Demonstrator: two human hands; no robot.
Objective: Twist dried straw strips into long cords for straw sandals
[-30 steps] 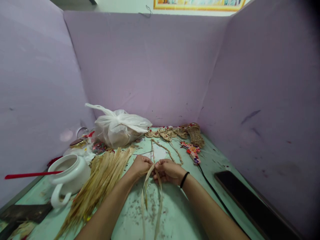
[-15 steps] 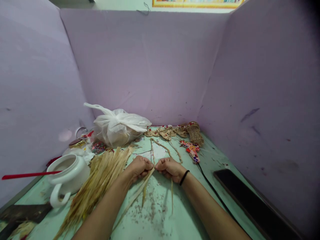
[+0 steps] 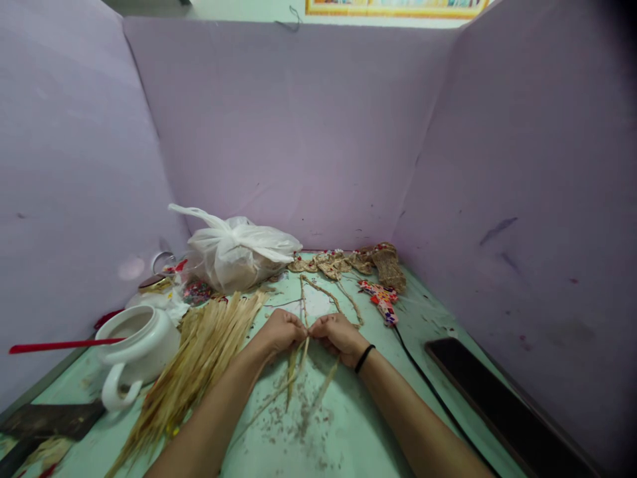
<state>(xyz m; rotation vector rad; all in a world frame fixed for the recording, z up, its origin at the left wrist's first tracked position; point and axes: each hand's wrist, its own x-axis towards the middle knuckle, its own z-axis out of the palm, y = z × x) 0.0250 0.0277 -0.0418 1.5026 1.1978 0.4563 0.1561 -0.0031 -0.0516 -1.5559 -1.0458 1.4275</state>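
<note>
My left hand (image 3: 283, 331) and my right hand (image 3: 338, 334) meet over the middle of the table, fingertips nearly touching. Both are closed in a pinch on a braid of dried straw-coloured fibre (image 3: 304, 299). The braid runs away from my fingers, bends at the far end and comes back to the right as a longer cord (image 3: 352, 304). Loose fibre strips (image 3: 292, 378) hang below my hands toward me, one of them long and reaching down to the left. A black band circles my right wrist. The exact crossing of the strands is hidden by my fingers.
A bundle of dried fibre strips (image 3: 199, 358) lies left, beside a white pot (image 3: 149, 345) with a red stick (image 3: 64, 346). Behind are a white plastic bag (image 3: 239, 249) and woven pieces (image 3: 333, 265). At right lie a patterned cloth-covered item (image 3: 382, 302) with a black cord and a dark phone-like slab (image 3: 497, 398).
My hands stay in nearly the same place. The loose strips below them have shifted, and the one under my right hand now slants down to the left, blurred.
</note>
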